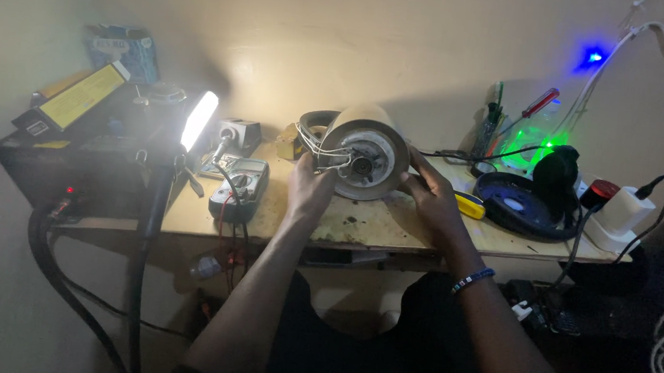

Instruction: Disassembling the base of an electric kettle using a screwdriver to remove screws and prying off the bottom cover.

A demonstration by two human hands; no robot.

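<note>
Near the bench's front edge, left hand point(309, 186) and right hand point(429, 194) clasp the round appliance point(363, 153) — multimeter point(241, 186) just beside.

A small repair workshop: a worn wooden bench point(392, 231) (dimly lit) carries a grey handheld multimeter point(240, 188), red-handled screwdriver point(540, 103) and white power strip point(608, 231).

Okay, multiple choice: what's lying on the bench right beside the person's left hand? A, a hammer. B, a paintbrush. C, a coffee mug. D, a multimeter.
D: a dark multimeter lies on the wooden bench just beside the left hand, which grips the round motor housing.
</note>
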